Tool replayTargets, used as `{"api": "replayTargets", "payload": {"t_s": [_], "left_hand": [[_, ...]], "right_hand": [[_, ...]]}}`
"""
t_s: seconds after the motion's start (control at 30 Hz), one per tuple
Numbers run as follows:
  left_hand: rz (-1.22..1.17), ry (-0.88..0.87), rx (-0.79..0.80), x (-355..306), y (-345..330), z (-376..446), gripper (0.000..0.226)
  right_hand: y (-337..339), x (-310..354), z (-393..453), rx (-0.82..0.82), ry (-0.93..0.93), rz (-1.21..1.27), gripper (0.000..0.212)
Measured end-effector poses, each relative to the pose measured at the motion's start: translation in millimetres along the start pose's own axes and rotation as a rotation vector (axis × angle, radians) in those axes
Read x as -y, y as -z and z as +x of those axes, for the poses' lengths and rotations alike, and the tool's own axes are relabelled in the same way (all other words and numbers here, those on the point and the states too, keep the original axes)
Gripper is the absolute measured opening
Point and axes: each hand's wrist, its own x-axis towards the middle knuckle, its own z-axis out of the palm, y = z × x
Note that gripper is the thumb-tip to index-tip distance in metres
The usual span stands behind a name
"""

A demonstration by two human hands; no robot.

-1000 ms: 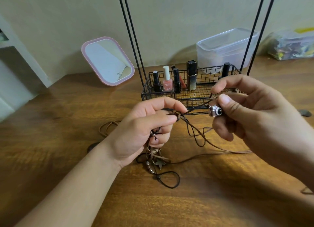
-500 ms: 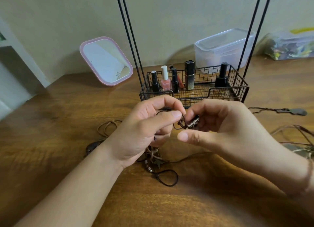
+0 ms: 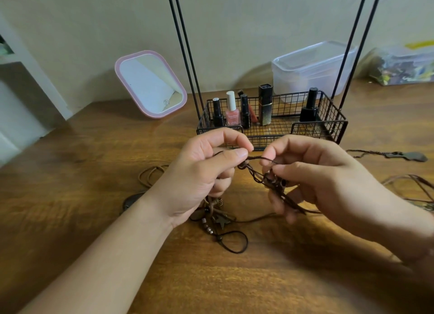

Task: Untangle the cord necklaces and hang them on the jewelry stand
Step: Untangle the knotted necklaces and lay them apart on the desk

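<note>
A tangle of brown cord necklaces [image 3: 257, 172] stretches between my two hands, just above the wooden table. My left hand [image 3: 204, 172] pinches the cords between thumb and forefinger, and beaded pendants [image 3: 215, 216] dangle below it onto the table. My right hand [image 3: 312, 175] grips the knotted cords and a small pendant, partly hidden by its fingers. The black wire jewelry stand [image 3: 338, 125] sits right behind the hands, its thin upright rods [image 3: 185, 55] running out of the top of the view.
The stand's basket holds several nail polish bottles [image 3: 231, 111]. A pink-framed mirror [image 3: 150, 84] leans against the wall at the left. A clear plastic box [image 3: 312, 67] stands behind the basket. More necklaces lie at the right: one with a dark pendant [image 3: 413, 156], another brown cord [image 3: 408, 184].
My right hand came in from the right to meet the left, then drew a little apart again. The cords now stretch between them, and the small camera pendant is hidden in my right fingers.
</note>
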Motion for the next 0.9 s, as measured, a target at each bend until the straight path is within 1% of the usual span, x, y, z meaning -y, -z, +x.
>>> {"api": "replayTargets", "payload": {"t_s": [0.1, 0.2, 0.3, 0.4, 0.47, 0.6, 0.7, 0.8, 0.9], "left_hand": [[-0.005, -0.019, 0.010, -0.6, 2.5, -0.3, 0.009], [0.057, -0.069, 0.042, -1.1, 1.9, -0.7, 0.015], [0.186, -0.152, 0.033, -1.3, 0.9, -0.8, 0.017], [0.356, -0.248, 0.015, -0.5, 0.2, -2.3, 0.010], [0.417, -0.255, 0.007, 0.7, 1.0, -3.6, 0.009], [0.599, -0.262, -0.030, 5.0, 0.2, -4.8, 0.010], [0.531, -0.322, -0.021, 4.7, -1.2, -2.6, 0.001], [0.358, -0.366, -0.027, 3.8, 0.1, 0.1, 0.009], [0.122, -0.276, -0.047, 3.9, 1.8, 0.0, 0.010]], "right_hand": [[0.7, 2.4, 0.4, -0.044, 0.014, -0.031, 0.014], [1.1, 6.6, -1.6, -0.090, 0.004, -0.063, 0.020], [1.0, 9.7, -3.1, -0.114, -0.031, -0.026, 0.019], [1.3, 9.0, -1.1, -0.142, -0.025, -0.049, 0.015], [3.1, 7.5, 0.2, -0.152, -0.033, -0.083, 0.015], [4.6, 7.9, 0.1, -0.140, -0.045, -0.016, 0.019], [5.1, 8.9, -0.9, -0.141, -0.027, -0.027, 0.023], [7.5, 6.2, -0.6, -0.162, -0.023, -0.111, 0.021], [7.6, 5.0, -0.4, -0.124, -0.027, -0.184, 0.021]]}}
